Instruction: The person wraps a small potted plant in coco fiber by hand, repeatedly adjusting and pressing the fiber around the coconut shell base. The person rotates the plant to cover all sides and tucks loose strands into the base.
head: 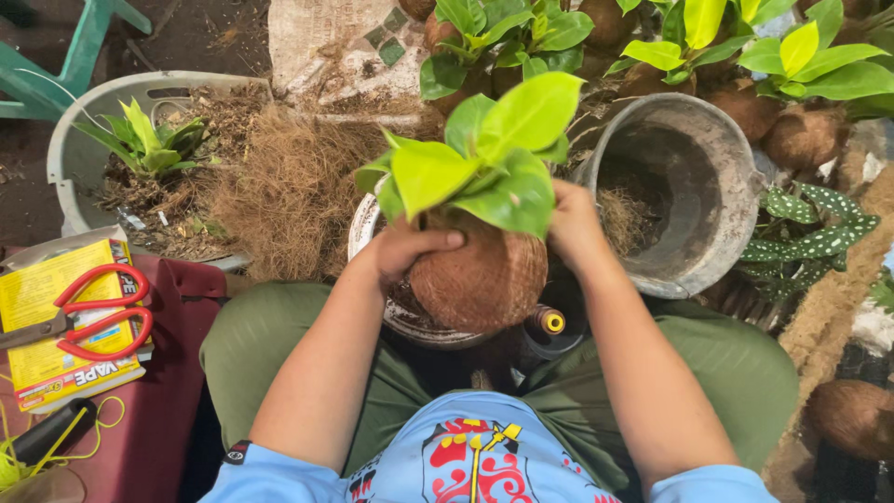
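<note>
Over our lap, forearms angled inward, our left hand and right hand cup the fibre-wrapped root ball of a green-leaved plant, fingers curled round its sides, above a round dish.

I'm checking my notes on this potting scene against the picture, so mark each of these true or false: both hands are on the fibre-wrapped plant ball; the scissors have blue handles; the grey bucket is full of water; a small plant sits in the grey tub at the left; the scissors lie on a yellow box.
1. Both hands, left hand and right hand, are on the fibre-wrapped plant ball. True.
2. The scissors have blue handles. False: they are red.
3. The grey bucket is full of water. False: it shows a dirty inside with some fibre.
4. A small plant sits in the grey tub. True.
5. The scissors lie on a yellow box. True.
</note>
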